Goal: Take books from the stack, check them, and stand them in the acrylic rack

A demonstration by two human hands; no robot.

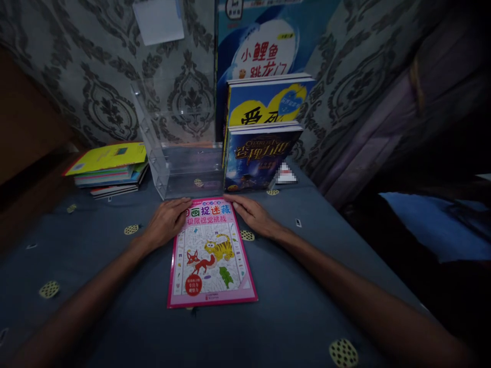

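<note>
Pink-bordered book [215, 255] is seemingly steadied at its upper corners by left hand [165, 221] and right hand [253, 214], grip indeterminable; for any lift, a firm pinch would be needed.

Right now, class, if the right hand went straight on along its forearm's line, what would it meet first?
Probably the clear, tiered plastic stand just beyond the right hand, though depth there is hard to judge.

You are viewing a pink-bordered booklet [212, 255], a blue-grey sheet [291, 306] carrying black-spotted yellow prints, and a grey damask wall [103, 76].
</note>
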